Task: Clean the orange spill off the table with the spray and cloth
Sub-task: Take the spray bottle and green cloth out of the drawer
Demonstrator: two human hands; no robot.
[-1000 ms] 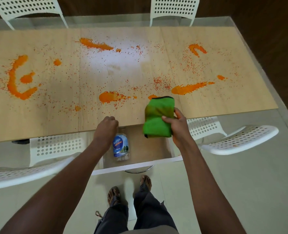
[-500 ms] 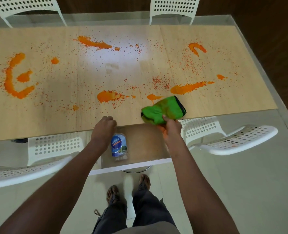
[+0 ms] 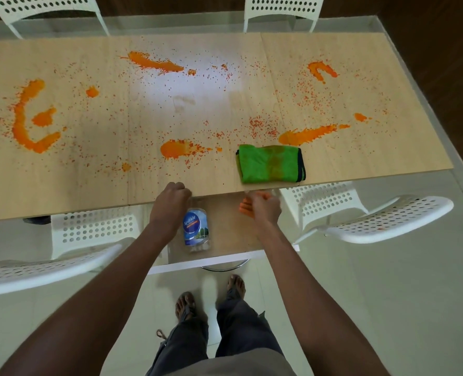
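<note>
Cloth point(image 3: 271, 164), soft, limp, folded, lay at table point(image 3: 62, 191) near edge; best pinched at a fold. Left hand point(image 3: 170, 206) gripped light spray bottle point(image 3: 195, 229); right hand point(image 3: 264, 208) loosely curled, empty.

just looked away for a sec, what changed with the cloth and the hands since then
The right hand set the green cloth down flat on the table near its front edge and let go, drawing back below that edge. The left hand kept its grip on the spray bottle; the orange spill is unwiped.
</note>
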